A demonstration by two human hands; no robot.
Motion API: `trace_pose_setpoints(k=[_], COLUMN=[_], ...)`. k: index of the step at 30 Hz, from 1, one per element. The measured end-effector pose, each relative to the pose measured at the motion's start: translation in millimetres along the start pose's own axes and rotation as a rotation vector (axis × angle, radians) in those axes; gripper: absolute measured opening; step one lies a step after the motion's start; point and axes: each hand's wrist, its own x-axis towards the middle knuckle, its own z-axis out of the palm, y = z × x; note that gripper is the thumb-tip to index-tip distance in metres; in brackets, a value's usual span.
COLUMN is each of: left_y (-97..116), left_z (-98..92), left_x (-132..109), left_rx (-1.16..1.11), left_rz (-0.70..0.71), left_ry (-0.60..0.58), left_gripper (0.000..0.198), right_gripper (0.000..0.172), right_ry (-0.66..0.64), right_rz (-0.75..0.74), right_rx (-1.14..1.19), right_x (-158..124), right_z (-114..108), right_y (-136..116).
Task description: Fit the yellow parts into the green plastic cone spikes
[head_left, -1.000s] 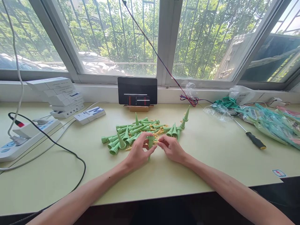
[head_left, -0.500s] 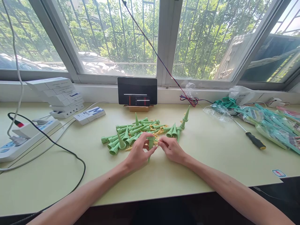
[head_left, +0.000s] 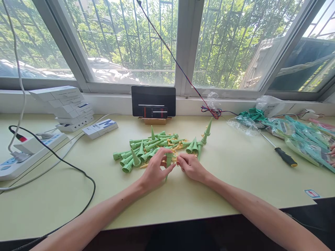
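My left hand [head_left: 155, 170] grips a green plastic plant watering spike [head_left: 169, 160] between thumb and fingers, its point turned down toward the table. My right hand [head_left: 193, 168] pinches a small yellow valve piece [head_left: 174, 159] at the spike's side; the fingertips partly hide it, so how far it sits in the spike I cannot tell. Just beyond my hands lies a pile of green spikes [head_left: 151, 146] mixed with yellow valve pieces [head_left: 180, 141]. To the right of the pile, a few green spikes [head_left: 194, 145] stand point up, one of them stacked higher [head_left: 207, 130].
A tablet [head_left: 153, 99] and a phone [head_left: 155, 112] lean at the back. White boxes [head_left: 69, 104] and a power strip [head_left: 34, 157] stand left, with cables. A screwdriver [head_left: 285, 157] and bagged teal items [head_left: 300, 134] lie right, where another person's hand [head_left: 332, 150] shows.
Both my hands stay almost in place on the spike and valve, with a slight shift of the right fingers. Another person's hand shows a little more at the right edge.
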Motion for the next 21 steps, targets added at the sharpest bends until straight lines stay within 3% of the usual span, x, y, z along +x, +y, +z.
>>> trace_pose_setpoints(k=[13,21], left_y=[1.3,2.0], left_z=[0.0,-1.0], left_x=[-0.3,0.7], left_rx=[-0.008,0.02], left_rz=[-0.004,-0.007], left_ry=[0.001,0.009], left_gripper=[0.024,0.024], right_gripper=[0.048,0.043], right_ry=[-0.135,-0.043], right_rz=[0.23,0.156], right_rx=[0.492,0.338], right_x=[3.8,3.2], right_z=[2.7,3.3], right_y=[-5.3,-2.5])
